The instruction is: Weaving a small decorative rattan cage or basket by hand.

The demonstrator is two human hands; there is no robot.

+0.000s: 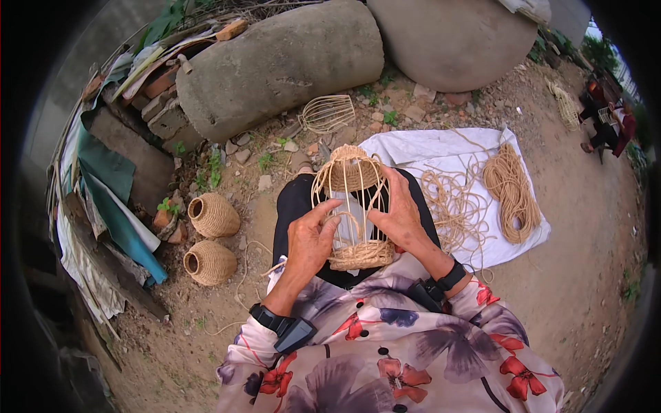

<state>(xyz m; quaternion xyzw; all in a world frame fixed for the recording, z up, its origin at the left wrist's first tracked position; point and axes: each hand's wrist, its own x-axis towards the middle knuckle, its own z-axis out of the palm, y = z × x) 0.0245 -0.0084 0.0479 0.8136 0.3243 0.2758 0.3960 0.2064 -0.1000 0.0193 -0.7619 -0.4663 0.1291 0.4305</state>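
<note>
Tan fibre, half-wound: the basket frame [361, 255] rests over the lap, between the knees. Right hand [403, 219] grips its right-side ribs; left hand [310, 235] is at the left ribs, though whether it's pinching a strand, I can't tell. Looks light and springy; the wound bands should be firmest to hold. Rope coil [511, 193] lies along the white sheet's [403, 146] right edge; 2 wound pots [219, 219] sit left.

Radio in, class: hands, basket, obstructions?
Right hand gripping round, tan, ribbed basket frame; left hand touching it. Coiled tan rope on white sheet. No visible obstruction.
</note>
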